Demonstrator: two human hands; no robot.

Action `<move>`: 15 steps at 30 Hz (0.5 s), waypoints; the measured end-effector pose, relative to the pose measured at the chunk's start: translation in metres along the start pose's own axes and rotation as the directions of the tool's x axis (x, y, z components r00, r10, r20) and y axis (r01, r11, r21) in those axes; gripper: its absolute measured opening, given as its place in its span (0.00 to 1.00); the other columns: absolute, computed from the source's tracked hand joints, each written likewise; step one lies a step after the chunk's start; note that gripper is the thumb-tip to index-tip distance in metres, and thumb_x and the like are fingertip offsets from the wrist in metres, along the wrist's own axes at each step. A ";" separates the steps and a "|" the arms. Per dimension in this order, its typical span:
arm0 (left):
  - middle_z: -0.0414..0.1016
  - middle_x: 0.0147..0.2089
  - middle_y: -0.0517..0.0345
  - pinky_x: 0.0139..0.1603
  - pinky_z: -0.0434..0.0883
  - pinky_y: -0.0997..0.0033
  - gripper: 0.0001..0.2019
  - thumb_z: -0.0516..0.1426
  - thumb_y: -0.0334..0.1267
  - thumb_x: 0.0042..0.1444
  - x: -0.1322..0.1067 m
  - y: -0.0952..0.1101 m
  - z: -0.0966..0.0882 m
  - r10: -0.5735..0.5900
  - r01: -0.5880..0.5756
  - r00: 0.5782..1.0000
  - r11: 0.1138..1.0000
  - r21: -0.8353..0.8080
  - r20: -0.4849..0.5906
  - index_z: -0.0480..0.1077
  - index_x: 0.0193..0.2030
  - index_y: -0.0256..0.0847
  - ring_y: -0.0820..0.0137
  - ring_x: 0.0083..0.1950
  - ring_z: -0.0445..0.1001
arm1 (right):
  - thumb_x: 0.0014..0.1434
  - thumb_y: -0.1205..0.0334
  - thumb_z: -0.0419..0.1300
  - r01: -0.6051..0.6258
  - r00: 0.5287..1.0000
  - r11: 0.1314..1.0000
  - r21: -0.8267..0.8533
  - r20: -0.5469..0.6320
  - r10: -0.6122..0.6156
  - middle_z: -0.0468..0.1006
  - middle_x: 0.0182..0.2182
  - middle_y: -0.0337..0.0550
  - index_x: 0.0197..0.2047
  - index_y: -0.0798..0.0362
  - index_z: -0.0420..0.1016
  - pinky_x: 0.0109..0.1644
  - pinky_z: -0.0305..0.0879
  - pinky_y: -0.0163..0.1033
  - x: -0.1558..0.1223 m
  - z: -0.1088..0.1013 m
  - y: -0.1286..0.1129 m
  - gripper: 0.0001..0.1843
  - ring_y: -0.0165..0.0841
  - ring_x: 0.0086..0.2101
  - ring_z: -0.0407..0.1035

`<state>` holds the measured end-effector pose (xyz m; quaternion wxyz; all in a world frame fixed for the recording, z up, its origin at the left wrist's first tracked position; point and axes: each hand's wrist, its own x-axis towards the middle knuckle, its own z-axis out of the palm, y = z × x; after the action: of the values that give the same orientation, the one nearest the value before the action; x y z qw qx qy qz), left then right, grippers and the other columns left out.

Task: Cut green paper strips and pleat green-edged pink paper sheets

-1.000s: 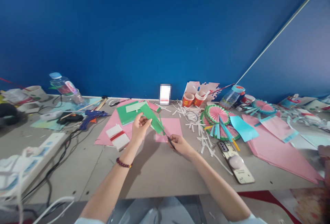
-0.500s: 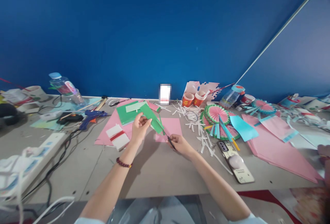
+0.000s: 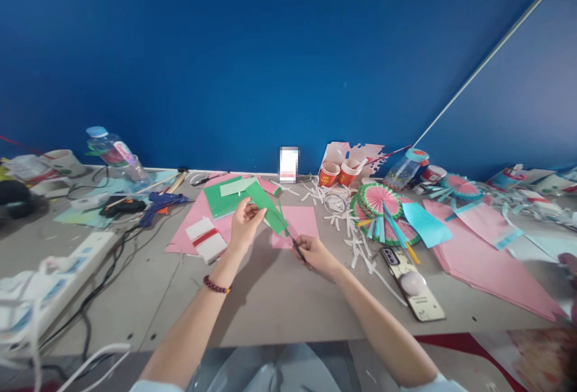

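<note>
A strip of green paper (image 3: 267, 204) is pinched in my left hand (image 3: 246, 222), tilted above the table. My right hand (image 3: 312, 252) is closed round dark-handled scissors (image 3: 297, 248), whose blades meet the lower right edge of the green paper. A thin green sliver stands out near the blades. Below lies a square of pink paper (image 3: 303, 223). Behind my left hand, more green paper (image 3: 220, 202) and a pale green strip (image 3: 234, 186) rest on a larger pink sheet (image 3: 183, 237), with a white packet with a red band (image 3: 206, 240).
Left are a power strip (image 3: 67, 278), cables, a blue glue gun (image 3: 162, 202) and a plastic bottle (image 3: 112, 148). Right are white paper scraps (image 3: 356, 241), red cups (image 3: 329, 174), a watermelon-pattern paper fan (image 3: 383, 208), a phone (image 3: 415, 290) and pink sheets (image 3: 491, 266). Another person's hand shows at far right.
My hands, the green paper and the scissors have hardly moved. The other person's hand at the far right edge has shifted slightly.
</note>
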<state>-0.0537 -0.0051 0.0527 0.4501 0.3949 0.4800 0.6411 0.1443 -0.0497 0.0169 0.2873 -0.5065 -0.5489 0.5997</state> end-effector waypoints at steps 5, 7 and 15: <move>0.73 0.31 0.61 0.35 0.73 0.68 0.29 0.68 0.42 0.37 -0.001 0.000 0.001 0.003 -0.003 1.000 1.000 0.000 0.027 0.65 0.47 0.39 0.71 0.33 0.74 | 0.50 0.45 0.62 0.002 1.000 1.000 0.031 0.008 -0.003 0.62 0.13 0.26 0.27 0.51 0.59 0.13 0.43 0.28 0.001 0.000 0.001 0.20 0.20 0.11 0.48; 0.73 0.31 0.60 0.35 0.73 0.68 0.29 0.68 0.42 0.37 -0.002 0.000 0.002 0.001 -0.001 0.999 1.000 0.001 0.037 0.65 0.47 0.39 0.71 0.33 0.74 | 0.50 0.45 0.62 -0.006 1.000 1.000 0.029 0.006 0.006 0.62 0.13 0.26 0.28 0.51 0.60 0.13 0.43 0.28 0.002 0.000 0.002 0.20 0.20 0.11 0.48; 0.74 0.33 0.59 0.35 0.71 0.70 0.26 0.66 0.41 0.39 -0.004 -0.007 0.003 -0.023 0.019 0.988 1.000 0.024 0.153 0.65 0.45 0.39 0.70 0.34 0.74 | 0.51 0.42 0.61 -0.003 1.000 1.000 0.030 0.020 0.002 0.63 0.13 0.26 0.30 0.51 0.60 0.13 0.43 0.28 0.004 -0.001 0.004 0.21 0.20 0.11 0.50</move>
<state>-0.0483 -0.0074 0.0459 0.4880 0.4431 0.4554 0.5985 0.1448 -0.0467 0.0117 0.2886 -0.4969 -0.5421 0.6131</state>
